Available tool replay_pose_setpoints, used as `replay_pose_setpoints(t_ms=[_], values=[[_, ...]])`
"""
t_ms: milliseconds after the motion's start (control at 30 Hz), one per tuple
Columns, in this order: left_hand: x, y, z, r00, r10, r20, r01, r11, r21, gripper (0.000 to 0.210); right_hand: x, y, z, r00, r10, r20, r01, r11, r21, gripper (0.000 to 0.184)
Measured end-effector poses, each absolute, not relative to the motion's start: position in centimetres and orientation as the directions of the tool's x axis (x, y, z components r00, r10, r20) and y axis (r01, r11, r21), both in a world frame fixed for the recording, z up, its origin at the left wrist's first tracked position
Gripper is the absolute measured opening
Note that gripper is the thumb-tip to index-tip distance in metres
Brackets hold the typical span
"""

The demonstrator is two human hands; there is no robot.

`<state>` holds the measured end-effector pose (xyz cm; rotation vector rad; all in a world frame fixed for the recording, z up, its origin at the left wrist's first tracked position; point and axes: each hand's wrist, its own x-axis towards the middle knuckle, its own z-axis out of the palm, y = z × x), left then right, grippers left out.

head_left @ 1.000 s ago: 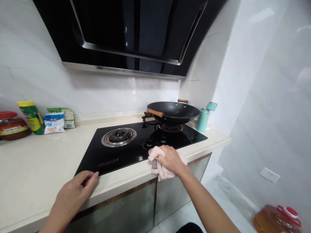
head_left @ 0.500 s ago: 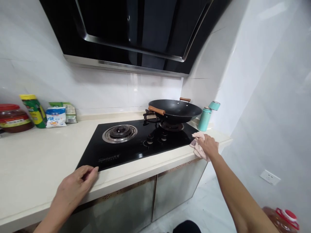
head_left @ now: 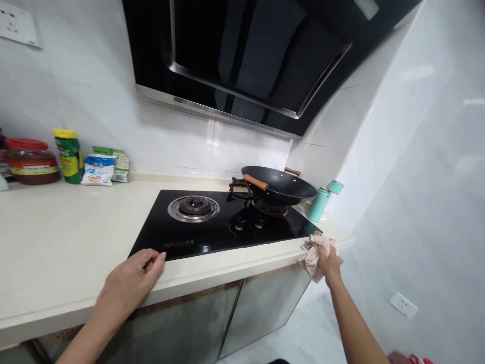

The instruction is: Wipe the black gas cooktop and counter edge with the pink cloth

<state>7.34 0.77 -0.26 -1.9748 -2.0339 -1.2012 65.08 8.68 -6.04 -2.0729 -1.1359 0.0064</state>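
Note:
My right hand (head_left: 329, 260) grips a pale pink cloth (head_left: 313, 260) at the counter's front edge, by the right front corner of the black glass cooktop (head_left: 212, 240). Part of the cloth hangs over that edge. My left hand (head_left: 131, 275), its fingers curled and nothing visible in them, rests by the cooktop's left front corner. A black wok (head_left: 280, 184) with wooden handles sits over the right burner. The left burner (head_left: 194, 208) is uncovered, and two knobs (head_left: 250, 221) stand between the burners.
A turquoise bottle (head_left: 319, 205) with its lid flipped open stands right of the wok. Left on the counter (head_left: 76, 237) are a red-lidded jar (head_left: 32, 162), a green-and-yellow container (head_left: 68, 156) and seasoning packets (head_left: 98, 169). A range hood (head_left: 242, 60) hangs overhead.
The view has tilted and shifted to the left. My right hand has moved the cloth slightly along the counter's front edge by the cooktop corner. My left hand stays at its corner.

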Motion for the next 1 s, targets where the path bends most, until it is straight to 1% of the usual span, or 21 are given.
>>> replay_pose_setpoints(t_ms=[67, 133, 200, 233, 300, 333, 433, 500, 533, 567, 633, 667, 700, 767, 833, 867, 933, 1000], values=[[7.2, 0.7, -0.3, -0.148, 0.837, 0.527, 0.874, -0.139, 0.465, 0.035, 64.2, 7.2, -6.7, 0.538, 0.771, 0.342, 0.733, -0.226, -0.642, 0.062], [7.1, 0.6, -0.3, -0.129, 0.845, 0.519, 0.875, -0.150, 0.461, 0.036, 64.1, 5.5, -7.0, 0.393, 0.849, 0.354, 0.774, -0.098, -0.626, 0.056], [7.2, 0.4, -0.2, -0.124, 0.846, 0.519, 0.871, -0.158, 0.466, 0.037, 64.7, 3.8, -7.0, 0.235, 0.907, 0.349, 0.837, -0.007, -0.546, 0.050], [7.2, 0.4, -0.2, -0.128, 0.844, 0.521, 0.867, -0.160, 0.471, 0.037, 65.1, 3.1, -6.9, 0.188, 0.923, 0.337, 0.871, 0.001, -0.491, 0.047], [7.4, 0.2, 0.0, -0.140, 0.841, 0.523, 0.859, -0.159, 0.487, 0.036, 65.8, 2.1, -6.1, 0.187, 0.925, 0.330, 0.916, -0.043, -0.400, 0.044], [7.5, 0.1, 0.1, -0.145, 0.841, 0.522, 0.855, -0.159, 0.494, 0.036, 65.9, 1.9, -5.5, 0.202, 0.915, 0.350, 0.922, -0.056, -0.384, 0.044], [7.8, -0.2, 0.4, -0.154, 0.840, 0.520, 0.844, -0.161, 0.511, 0.034, 64.6, 2.2, -2.3, 0.190, 0.871, 0.452, 0.919, 0.004, -0.395, 0.046], [7.9, -0.3, 0.6, -0.160, 0.838, 0.522, 0.841, -0.161, 0.516, 0.033, 62.4, 3.3, 0.5, 0.201, 0.850, 0.487, 0.934, -0.017, -0.356, 0.047], [7.9, -0.4, 0.6, -0.160, 0.837, 0.524, 0.841, -0.162, 0.516, 0.032, 61.0, 4.0, 1.9, 0.230, 0.841, 0.489, 0.949, -0.083, -0.303, 0.046], [7.9, -0.4, 0.6, -0.160, 0.835, 0.526, 0.842, -0.163, 0.514, 0.033, 59.5, 4.8, 3.2, 0.223, 0.838, 0.498, 0.967, -0.124, -0.223, 0.045], [7.8, -0.4, 0.6, -0.150, 0.831, 0.536, 0.848, -0.171, 0.502, 0.033, 56.3, 6.5, 5.0, 0.179, 0.803, 0.568, 0.982, -0.177, -0.060, 0.044], [7.8, -0.4, 0.6, -0.141, 0.829, 0.541, 0.851, -0.177, 0.494, 0.034, 54.8, 7.4, 5.4, 0.163, 0.796, 0.582, 0.980, -0.201, 0.000, 0.044], [7.7, -0.4, 0.5, -0.133, 0.828, 0.545, 0.855, -0.182, 0.485, 0.034, 53.3, 8.2, 5.5, 0.144, 0.800, 0.582, 0.976, -0.210, 0.047, 0.045], [7.6, -0.4, 0.4, -0.122, 0.826, 0.550, 0.862, -0.187, 0.471, 0.035, 50.8, 9.3, 4.7, 0.099, 0.842, 0.530, 0.978, -0.180, 0.103, 0.045], [7.6, -0.4, 0.2, -0.119, 0.828, 0.547, 0.865, -0.184, 0.467, 0.036, 49.0, 9.8, 3.6, 0.005, 0.889, 0.458, 0.990, -0.070, 0.124, 0.046], [7.6, -0.4, 0.1, -0.116, 0.829, 0.547, 0.865, -0.186, 0.465, 0.036, 48.4, 9.7, 3.1, -0.062, 0.903, 0.424, 0.994, 0.017, 0.109, 0.047], [7.6, -0.3, 0.0, -0.109, 0.821, 0.560, 0.866, -0.198, 0.459, 0.036, 47.9, 9.0, 2.9, -0.202, 0.909, 0.365, 0.977, 0.212, 0.012, 0.049], [7.6, -0.2, -0.3, -0.106, 0.803, 0.587, 0.867, -0.215, 0.450, 0.035, 48.0, 8.2, 3.6, -0.297, 0.898, 0.324, 0.934, 0.344, -0.097, 0.053]])
